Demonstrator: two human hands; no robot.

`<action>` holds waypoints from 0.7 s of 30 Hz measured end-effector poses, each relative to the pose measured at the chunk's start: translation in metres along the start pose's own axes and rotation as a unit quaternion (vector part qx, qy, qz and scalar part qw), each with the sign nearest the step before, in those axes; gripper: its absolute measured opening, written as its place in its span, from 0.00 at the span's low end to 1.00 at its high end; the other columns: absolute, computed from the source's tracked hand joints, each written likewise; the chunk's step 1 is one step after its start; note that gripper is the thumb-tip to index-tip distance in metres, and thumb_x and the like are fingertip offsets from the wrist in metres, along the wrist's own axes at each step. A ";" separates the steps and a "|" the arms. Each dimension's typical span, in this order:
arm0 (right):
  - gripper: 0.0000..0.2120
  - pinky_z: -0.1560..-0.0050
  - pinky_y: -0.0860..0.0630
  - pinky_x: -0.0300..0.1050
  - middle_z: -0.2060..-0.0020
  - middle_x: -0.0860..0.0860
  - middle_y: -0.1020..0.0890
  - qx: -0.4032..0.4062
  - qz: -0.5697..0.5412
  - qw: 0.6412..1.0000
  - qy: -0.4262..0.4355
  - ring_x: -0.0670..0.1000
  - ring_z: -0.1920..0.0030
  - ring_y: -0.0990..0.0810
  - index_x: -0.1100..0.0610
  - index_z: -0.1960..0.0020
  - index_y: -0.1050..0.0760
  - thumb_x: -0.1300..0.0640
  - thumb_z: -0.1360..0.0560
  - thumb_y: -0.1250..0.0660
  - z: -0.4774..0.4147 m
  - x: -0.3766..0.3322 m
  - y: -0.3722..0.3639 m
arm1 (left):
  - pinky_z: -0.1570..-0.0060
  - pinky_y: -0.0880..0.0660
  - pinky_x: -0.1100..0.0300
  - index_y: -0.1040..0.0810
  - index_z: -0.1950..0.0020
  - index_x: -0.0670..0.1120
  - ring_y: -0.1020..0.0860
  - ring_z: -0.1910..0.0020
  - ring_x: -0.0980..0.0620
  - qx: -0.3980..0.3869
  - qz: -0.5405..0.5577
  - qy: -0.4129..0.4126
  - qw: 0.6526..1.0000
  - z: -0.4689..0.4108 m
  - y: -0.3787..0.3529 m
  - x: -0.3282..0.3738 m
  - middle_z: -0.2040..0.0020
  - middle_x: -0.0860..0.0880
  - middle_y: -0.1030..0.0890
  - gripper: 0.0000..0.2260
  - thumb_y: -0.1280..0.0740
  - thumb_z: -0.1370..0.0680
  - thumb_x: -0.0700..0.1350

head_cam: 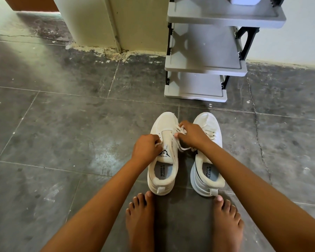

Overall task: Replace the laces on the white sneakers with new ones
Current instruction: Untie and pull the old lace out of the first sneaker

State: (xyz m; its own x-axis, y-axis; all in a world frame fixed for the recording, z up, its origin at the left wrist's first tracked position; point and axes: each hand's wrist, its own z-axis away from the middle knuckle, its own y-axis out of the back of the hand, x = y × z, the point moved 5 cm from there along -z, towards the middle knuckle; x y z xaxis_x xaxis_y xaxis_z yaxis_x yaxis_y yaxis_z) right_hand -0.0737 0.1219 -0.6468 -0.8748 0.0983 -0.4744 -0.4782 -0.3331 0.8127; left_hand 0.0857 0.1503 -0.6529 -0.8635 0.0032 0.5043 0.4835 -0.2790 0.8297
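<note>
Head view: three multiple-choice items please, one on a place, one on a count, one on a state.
1. Where is the grey rack? A) by the wall B) on a table C) behind the person
2. How many white sneakers? A) one B) two C) four
3. The lace is: A) untouched B) pinched by left hand and right hand C) coiled on the rack

A: it stands at the wall's foot. B: a pair, side by side. B: both hands curl on it.
</note>
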 end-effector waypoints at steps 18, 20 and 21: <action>0.06 0.46 0.28 0.52 0.48 0.55 0.21 0.169 -0.241 0.949 0.109 0.57 0.46 0.25 0.64 0.47 0.27 0.62 0.23 0.37 0.013 -0.027 0.052 | 0.61 0.25 0.54 0.19 0.52 0.42 0.22 0.61 0.45 -0.002 -0.020 0.001 1.000 -0.002 -0.004 0.001 0.59 0.43 0.19 0.08 0.35 0.24 0.44; 0.04 0.45 0.26 0.49 0.47 0.51 0.20 0.094 -0.317 0.938 0.101 0.52 0.46 0.23 0.62 0.47 0.30 0.62 0.21 0.41 0.015 -0.034 0.042 | 0.60 0.24 0.54 0.19 0.52 0.41 0.22 0.61 0.45 -0.002 -0.021 0.000 1.000 -0.002 -0.003 0.000 0.59 0.43 0.19 0.08 0.35 0.24 0.44; 0.03 0.46 0.25 0.46 0.50 0.50 0.19 0.058 -0.357 0.928 0.088 0.50 0.49 0.21 0.61 0.49 0.32 0.62 0.20 0.42 0.016 -0.034 0.035 | 0.60 0.24 0.53 0.19 0.52 0.41 0.22 0.61 0.44 -0.003 -0.024 -0.001 1.000 -0.002 -0.003 0.000 0.59 0.43 0.19 0.08 0.35 0.25 0.44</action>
State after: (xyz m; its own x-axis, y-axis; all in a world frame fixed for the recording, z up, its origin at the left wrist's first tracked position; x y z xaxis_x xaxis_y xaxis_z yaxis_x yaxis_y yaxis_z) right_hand -0.0618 0.1216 -0.5972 -0.3106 0.0959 -0.9457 -0.9451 -0.1380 0.2964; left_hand 0.0836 0.1492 -0.6556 -0.8849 0.0186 0.4653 0.4415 -0.2847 0.8509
